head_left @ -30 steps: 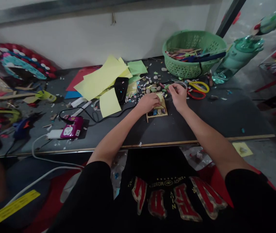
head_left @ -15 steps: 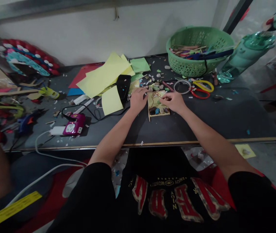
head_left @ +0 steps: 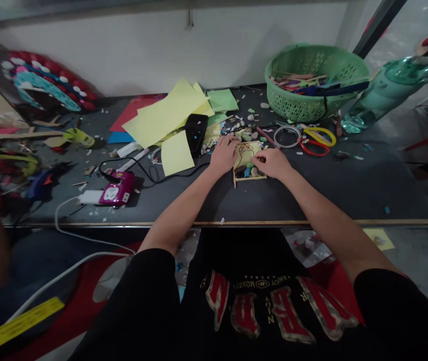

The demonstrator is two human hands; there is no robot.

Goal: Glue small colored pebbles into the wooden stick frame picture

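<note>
A small picture framed with thin wooden sticks (head_left: 242,159) lies on the dark table, with brown-red string lines on its pale yellow face. Along its lower edge sits a row of pebbles, among them a blue one (head_left: 247,172), a green one (head_left: 250,165) and a tan one (head_left: 254,171). My left hand (head_left: 224,154) grips the picture's upper left edge, fingers curled over it. My right hand (head_left: 274,163) is closed in a pinch at the right side, just above the pebbles; whatever lies between its fingertips is hidden.
Loose pebbles and paper scraps lie behind the picture. To the right are yellow and red scissors (head_left: 319,136), a tape ring (head_left: 287,136), a green basket (head_left: 296,105) and a bottle (head_left: 383,95). Yellow paper (head_left: 168,113), a phone (head_left: 196,133) and a purple power adapter (head_left: 118,189) lie left.
My right hand has moved down the picture's right side towards the pebble row. The green pebble now sits close to that row. My left hand stays at the upper left edge.
</note>
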